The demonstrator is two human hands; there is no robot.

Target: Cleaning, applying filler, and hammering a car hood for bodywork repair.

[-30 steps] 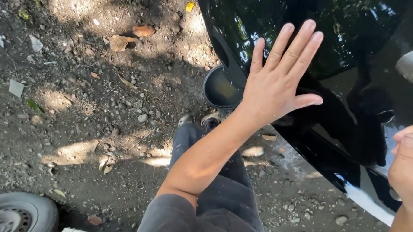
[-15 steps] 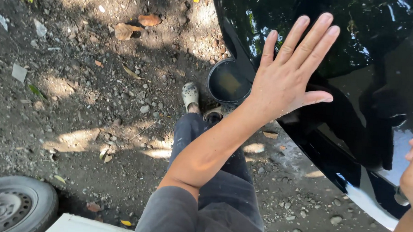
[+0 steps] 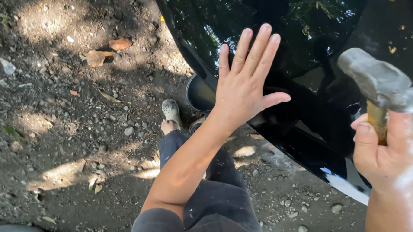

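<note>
Presently your left hand (image 3: 245, 90) lay flat on the glossy black panel (image 3: 311, 51), fingers (image 3: 258, 51) spread wide, holding nothing. Your right hand (image 3: 388, 149) gripped a hammer (image 3: 375, 84), its head raised just off the panel, right of the left fingers. No strike mark showed; hammering apparently remained.

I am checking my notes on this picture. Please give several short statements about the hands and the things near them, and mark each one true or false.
1. The left hand lies flat, fingers spread, on the glossy black panel. True.
2. The right hand is empty. False: it grips a hammer by its wooden handle.
3. The hammer head rests on the ground. False: it is raised beside the panel.
4. The ground is dirt with stones and dry leaves. True.
</note>
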